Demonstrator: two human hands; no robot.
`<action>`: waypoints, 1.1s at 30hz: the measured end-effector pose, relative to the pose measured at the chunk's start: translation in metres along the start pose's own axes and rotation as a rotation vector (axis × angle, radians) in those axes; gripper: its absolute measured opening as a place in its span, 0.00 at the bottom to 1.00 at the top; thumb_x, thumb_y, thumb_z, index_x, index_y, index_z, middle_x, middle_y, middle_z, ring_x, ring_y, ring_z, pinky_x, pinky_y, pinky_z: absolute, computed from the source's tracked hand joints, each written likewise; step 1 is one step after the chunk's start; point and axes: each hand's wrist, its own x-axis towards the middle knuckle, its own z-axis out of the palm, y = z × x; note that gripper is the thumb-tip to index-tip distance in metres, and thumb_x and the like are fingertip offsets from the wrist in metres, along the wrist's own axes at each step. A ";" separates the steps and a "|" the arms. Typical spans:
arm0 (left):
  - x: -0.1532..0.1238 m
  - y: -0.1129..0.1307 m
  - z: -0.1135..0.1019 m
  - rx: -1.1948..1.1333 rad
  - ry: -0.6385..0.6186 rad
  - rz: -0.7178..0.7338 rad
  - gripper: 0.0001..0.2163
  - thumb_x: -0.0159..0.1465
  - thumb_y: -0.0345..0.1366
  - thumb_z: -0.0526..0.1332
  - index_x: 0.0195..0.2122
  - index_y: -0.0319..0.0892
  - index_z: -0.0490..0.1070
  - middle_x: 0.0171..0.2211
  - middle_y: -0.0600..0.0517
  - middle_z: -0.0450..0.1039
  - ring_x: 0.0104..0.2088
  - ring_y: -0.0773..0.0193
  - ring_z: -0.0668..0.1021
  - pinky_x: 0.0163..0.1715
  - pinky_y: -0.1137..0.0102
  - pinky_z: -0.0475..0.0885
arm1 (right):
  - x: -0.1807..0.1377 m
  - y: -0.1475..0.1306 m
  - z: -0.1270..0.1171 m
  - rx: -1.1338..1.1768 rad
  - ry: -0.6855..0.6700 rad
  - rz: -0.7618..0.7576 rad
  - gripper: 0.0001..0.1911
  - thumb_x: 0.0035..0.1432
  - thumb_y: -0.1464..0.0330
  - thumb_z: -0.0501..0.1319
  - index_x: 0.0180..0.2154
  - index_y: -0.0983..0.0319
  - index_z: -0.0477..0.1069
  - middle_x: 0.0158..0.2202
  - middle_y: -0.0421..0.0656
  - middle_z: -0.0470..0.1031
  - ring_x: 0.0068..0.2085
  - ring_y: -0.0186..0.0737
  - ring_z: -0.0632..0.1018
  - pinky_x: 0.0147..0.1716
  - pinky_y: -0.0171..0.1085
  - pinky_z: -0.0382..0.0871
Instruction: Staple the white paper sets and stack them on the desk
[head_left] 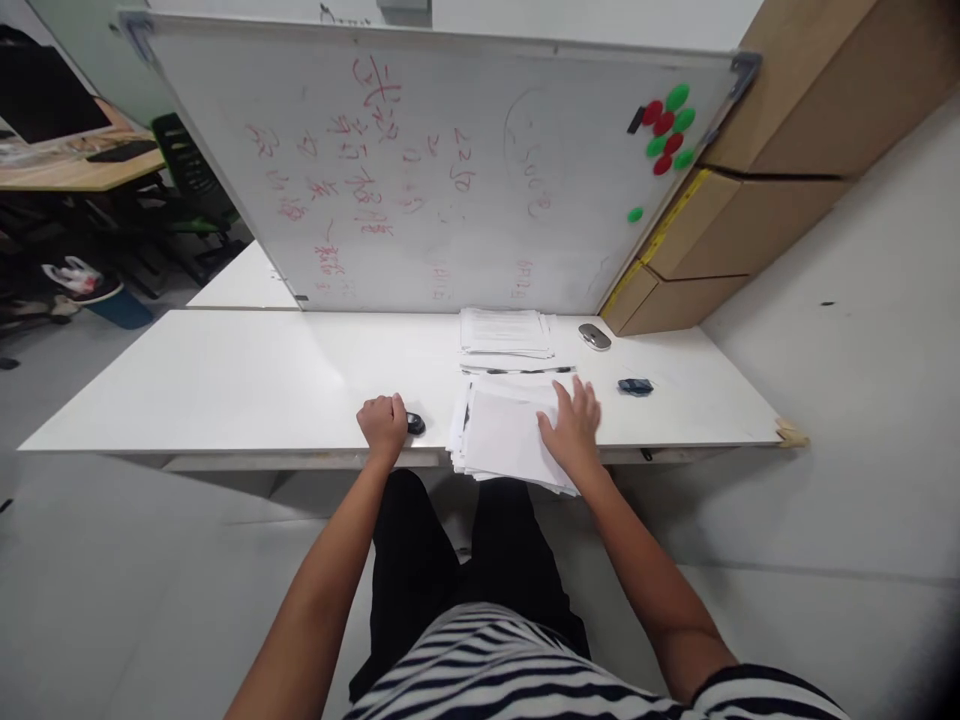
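Note:
My left hand (382, 425) is closed in a fist at the front edge of the white desk (247, 380). A small black object with a rounded end (415, 424) shows at the fist's right side; whether the fingers grip it is hidden. My right hand (574, 425) lies at the right side of a stack of white paper sheets (514, 435), fingers apart, thumb over the top sheet. The stack is uneven and overhangs the desk's front edge. Behind it lies a thin black-and-white stick, perhaps a pen (517, 370), then a second paper stack (504, 332) with printed lines.
A whiteboard (480, 200) with red writing and round magnets stands along the desk's back. Cardboard boxes (675, 300) are stacked at the right. A silver computer mouse (595, 336) and a small dark blue object (635, 387) lie right of the papers.

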 end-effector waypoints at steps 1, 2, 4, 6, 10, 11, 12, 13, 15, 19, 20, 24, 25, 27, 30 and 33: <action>0.000 0.000 0.000 0.002 0.003 0.006 0.18 0.67 0.39 0.44 0.22 0.43 0.64 0.26 0.46 0.71 0.37 0.55 0.72 0.36 0.62 0.55 | 0.024 -0.003 0.006 0.044 -0.047 -0.063 0.27 0.62 0.62 0.49 0.61 0.62 0.56 0.67 0.52 0.47 0.66 0.55 0.46 0.60 0.56 0.45; 0.000 -0.001 0.000 0.005 0.005 0.012 0.18 0.67 0.39 0.44 0.22 0.43 0.64 0.26 0.46 0.71 0.37 0.55 0.72 0.36 0.63 0.55 | 0.050 -0.006 0.013 0.076 -0.103 -0.108 0.25 0.64 0.63 0.47 0.61 0.62 0.56 0.66 0.51 0.49 0.66 0.50 0.48 0.61 0.51 0.47; 0.000 -0.002 0.000 0.013 0.006 0.028 0.18 0.67 0.39 0.44 0.22 0.43 0.64 0.26 0.46 0.71 0.36 0.55 0.72 0.35 0.63 0.55 | 0.102 -0.012 0.028 0.085 -0.261 -0.133 0.26 0.66 0.64 0.42 0.63 0.62 0.53 0.67 0.47 0.49 0.66 0.43 0.50 0.62 0.44 0.49; 0.000 -0.003 0.001 0.025 0.002 0.043 0.19 0.67 0.38 0.44 0.21 0.43 0.63 0.26 0.46 0.71 0.35 0.55 0.72 0.34 0.63 0.55 | 0.145 -0.018 0.043 0.068 -0.322 -0.163 0.26 0.66 0.64 0.43 0.63 0.62 0.53 0.67 0.47 0.51 0.66 0.43 0.52 0.60 0.43 0.51; 0.001 -0.004 0.002 0.034 0.002 0.035 0.19 0.67 0.39 0.45 0.20 0.44 0.64 0.25 0.46 0.70 0.35 0.55 0.72 0.34 0.63 0.55 | 0.188 -0.021 0.070 0.025 -0.421 -0.214 0.28 0.64 0.61 0.52 0.63 0.62 0.56 0.66 0.47 0.53 0.66 0.49 0.52 0.59 0.45 0.54; 0.001 -0.003 0.002 0.031 -0.001 0.030 0.19 0.67 0.39 0.45 0.21 0.44 0.64 0.26 0.46 0.70 0.35 0.55 0.72 0.34 0.63 0.56 | 0.192 -0.019 0.076 0.017 -0.439 -0.218 0.29 0.63 0.60 0.52 0.62 0.63 0.56 0.66 0.48 0.54 0.66 0.50 0.54 0.58 0.44 0.54; 0.001 -0.003 0.002 0.026 -0.005 0.025 0.19 0.67 0.38 0.45 0.21 0.44 0.64 0.26 0.46 0.70 0.35 0.55 0.72 0.35 0.63 0.56 | 0.194 -0.015 0.081 0.011 -0.451 -0.220 0.29 0.63 0.59 0.52 0.62 0.64 0.57 0.66 0.48 0.55 0.65 0.49 0.55 0.58 0.44 0.54; 0.001 -0.002 0.002 0.020 -0.010 0.020 0.19 0.67 0.38 0.45 0.20 0.44 0.63 0.26 0.47 0.70 0.35 0.55 0.72 0.35 0.63 0.56 | 0.195 -0.012 0.086 0.008 -0.458 -0.219 0.29 0.64 0.58 0.52 0.62 0.64 0.57 0.66 0.49 0.55 0.65 0.49 0.56 0.58 0.43 0.55; 0.000 -0.001 0.000 0.004 -0.015 0.007 0.19 0.67 0.38 0.44 0.20 0.44 0.63 0.26 0.47 0.69 0.36 0.55 0.72 0.35 0.62 0.56 | 0.197 -0.006 0.093 0.004 -0.463 -0.214 0.29 0.64 0.56 0.51 0.62 0.64 0.58 0.65 0.48 0.55 0.65 0.48 0.57 0.57 0.41 0.56; 0.000 0.000 -0.001 -0.015 -0.018 -0.004 0.18 0.67 0.38 0.44 0.20 0.45 0.62 0.26 0.47 0.69 0.36 0.55 0.71 0.36 0.62 0.57 | 0.202 0.000 0.100 -0.004 -0.460 -0.198 0.28 0.63 0.54 0.52 0.60 0.60 0.62 0.64 0.45 0.59 0.64 0.46 0.59 0.54 0.39 0.59; 0.000 0.000 -0.001 -0.016 -0.019 -0.002 0.18 0.67 0.38 0.44 0.20 0.45 0.62 0.26 0.47 0.69 0.36 0.55 0.71 0.37 0.62 0.57 | 0.203 0.000 0.100 -0.007 -0.456 -0.197 0.27 0.63 0.54 0.52 0.59 0.60 0.63 0.63 0.45 0.60 0.63 0.45 0.60 0.53 0.38 0.59; 0.001 0.000 -0.001 -0.013 -0.018 0.004 0.18 0.67 0.37 0.44 0.20 0.45 0.62 0.25 0.48 0.69 0.36 0.55 0.71 0.37 0.61 0.57 | 0.205 -0.001 0.102 -0.029 -0.426 -0.201 0.23 0.65 0.55 0.49 0.56 0.57 0.66 0.61 0.43 0.64 0.61 0.44 0.64 0.52 0.37 0.59; 0.001 0.000 -0.001 -0.014 -0.021 0.004 0.18 0.67 0.37 0.44 0.20 0.45 0.62 0.25 0.48 0.68 0.35 0.55 0.71 0.37 0.61 0.57 | 0.205 -0.002 0.102 -0.036 -0.416 -0.203 0.23 0.66 0.56 0.48 0.56 0.57 0.67 0.60 0.44 0.65 0.60 0.44 0.65 0.51 0.37 0.59; 0.001 0.000 -0.002 -0.016 -0.027 0.000 0.18 0.67 0.37 0.44 0.20 0.45 0.61 0.25 0.48 0.68 0.35 0.55 0.71 0.37 0.61 0.58 | 0.204 -0.002 0.102 -0.050 -0.398 -0.205 0.22 0.67 0.56 0.45 0.54 0.58 0.67 0.58 0.46 0.68 0.59 0.43 0.67 0.50 0.37 0.60; 0.001 0.001 -0.003 -0.022 -0.029 0.003 0.18 0.66 0.37 0.44 0.20 0.45 0.62 0.25 0.48 0.68 0.35 0.55 0.71 0.36 0.62 0.58 | 0.205 -0.002 0.104 -0.068 -0.377 -0.189 0.24 0.69 0.57 0.42 0.57 0.61 0.64 0.50 0.51 0.74 0.52 0.43 0.73 0.47 0.37 0.61; 0.001 0.000 -0.003 -0.030 -0.027 0.026 0.18 0.67 0.37 0.44 0.20 0.45 0.62 0.24 0.48 0.68 0.34 0.57 0.70 0.36 0.63 0.58 | 0.206 -0.002 0.108 -0.078 -0.363 -0.173 0.28 0.69 0.58 0.41 0.64 0.65 0.51 0.45 0.55 0.76 0.46 0.45 0.76 0.44 0.39 0.63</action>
